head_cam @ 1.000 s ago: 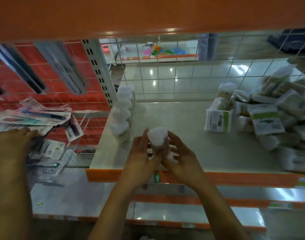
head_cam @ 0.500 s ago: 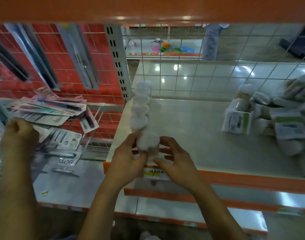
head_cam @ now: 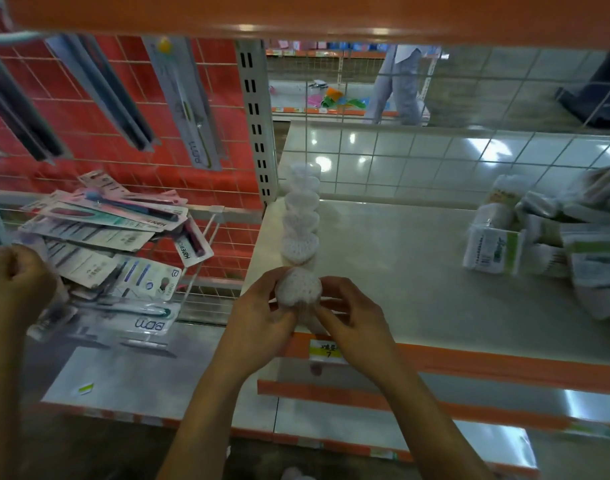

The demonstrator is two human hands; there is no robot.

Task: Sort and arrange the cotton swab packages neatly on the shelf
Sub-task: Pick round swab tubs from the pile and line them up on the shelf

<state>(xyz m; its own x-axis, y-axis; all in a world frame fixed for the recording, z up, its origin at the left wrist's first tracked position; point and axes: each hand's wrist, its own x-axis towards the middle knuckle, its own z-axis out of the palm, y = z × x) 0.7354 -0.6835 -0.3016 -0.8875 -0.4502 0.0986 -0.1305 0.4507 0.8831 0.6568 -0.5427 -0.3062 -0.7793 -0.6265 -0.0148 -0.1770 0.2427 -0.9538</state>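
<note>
Grip: left hand (head_cam: 262,313), right hand (head_cam: 352,320) clasp one swab tub (head_cam: 298,289).
Just beyond: tub row (head_cam: 302,216).
Well right: loose packs (head_cam: 539,244).

Heaped swab packages (head_cam: 553,244) blur and run off the right edge; the left hand (head_cam: 262,317) and right hand (head_cam: 352,320) hide the lower part of the swab tub (head_cam: 298,287); the price tag (head_cam: 326,349) is unreadable.

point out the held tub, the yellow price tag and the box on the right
held tub (head_cam: 298,288), head view, its white top
price tag (head_cam: 326,349), head view, the label's middle
box (head_cam: 492,249), head view, its front face
</note>
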